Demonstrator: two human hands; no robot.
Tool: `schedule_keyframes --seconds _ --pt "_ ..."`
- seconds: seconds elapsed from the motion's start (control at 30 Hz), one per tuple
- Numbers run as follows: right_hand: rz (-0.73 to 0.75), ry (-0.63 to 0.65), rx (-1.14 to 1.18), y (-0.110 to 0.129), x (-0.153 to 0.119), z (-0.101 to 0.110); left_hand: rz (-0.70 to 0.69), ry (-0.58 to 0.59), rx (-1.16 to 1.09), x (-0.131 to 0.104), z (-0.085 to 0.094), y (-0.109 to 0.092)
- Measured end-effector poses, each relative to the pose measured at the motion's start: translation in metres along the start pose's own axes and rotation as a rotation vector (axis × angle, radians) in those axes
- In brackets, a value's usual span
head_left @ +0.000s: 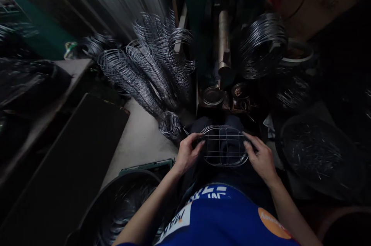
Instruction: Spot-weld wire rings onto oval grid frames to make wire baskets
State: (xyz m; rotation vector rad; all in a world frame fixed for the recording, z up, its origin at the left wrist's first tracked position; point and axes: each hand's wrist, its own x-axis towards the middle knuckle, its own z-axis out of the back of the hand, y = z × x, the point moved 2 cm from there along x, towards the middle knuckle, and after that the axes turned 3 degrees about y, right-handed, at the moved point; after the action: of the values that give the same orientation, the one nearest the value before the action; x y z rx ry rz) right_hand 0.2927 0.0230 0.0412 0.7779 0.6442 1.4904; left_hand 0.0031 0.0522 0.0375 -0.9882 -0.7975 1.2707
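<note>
An oval wire rack (219,157) with crossing bars is held level over my lap. Its rim looks doubled or stacked, and I cannot tell how many layers there are. My left hand (189,151) pinches the left end between thumb and fingers. At the opposite end my right hand (261,155) grips the rim, thumb on top. Just ahead stands a machine with a thick metal bar (223,41) pointing towards me. Below that bar sits a round metal dish (213,95).
Tall stacks of bent wire frames (145,79) lean ahead on the left. A wire coil (262,46) hangs right of the machine. Dark tubs of metal parts stand at lower left (87,215) and right (282,137). A dark board (66,161) lies left.
</note>
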Motion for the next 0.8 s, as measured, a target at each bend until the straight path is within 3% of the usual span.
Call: schedule_keyframes --seconds 0.23,0.4,0.5,0.63,0.7,0.8 --pt "-0.103 0.07 0.224 -0.032 -0.01 -0.016 -0.066 0.072 0.045 -0.005 -0.01 0.016" --pt "-0.191 0.071 0.315 -0.033 -0.012 -0.019 -0.122 0.158 0.103 0.001 -0.004 0.026" --pt "-0.203 0.087 0.352 -0.035 -0.017 -0.018 -0.199 0.28 0.189 0.012 0.016 0.01" --pt "-0.105 0.087 0.328 -0.039 -0.028 -0.019 -0.248 0.534 0.319 0.046 0.03 -0.028" --pt "-0.068 0.077 0.327 -0.037 -0.036 -0.019 -0.259 0.664 0.364 0.069 0.023 -0.044" --pt "-0.018 0.075 0.364 -0.029 -0.053 -0.017 -0.258 0.874 0.429 0.095 -0.002 -0.059"
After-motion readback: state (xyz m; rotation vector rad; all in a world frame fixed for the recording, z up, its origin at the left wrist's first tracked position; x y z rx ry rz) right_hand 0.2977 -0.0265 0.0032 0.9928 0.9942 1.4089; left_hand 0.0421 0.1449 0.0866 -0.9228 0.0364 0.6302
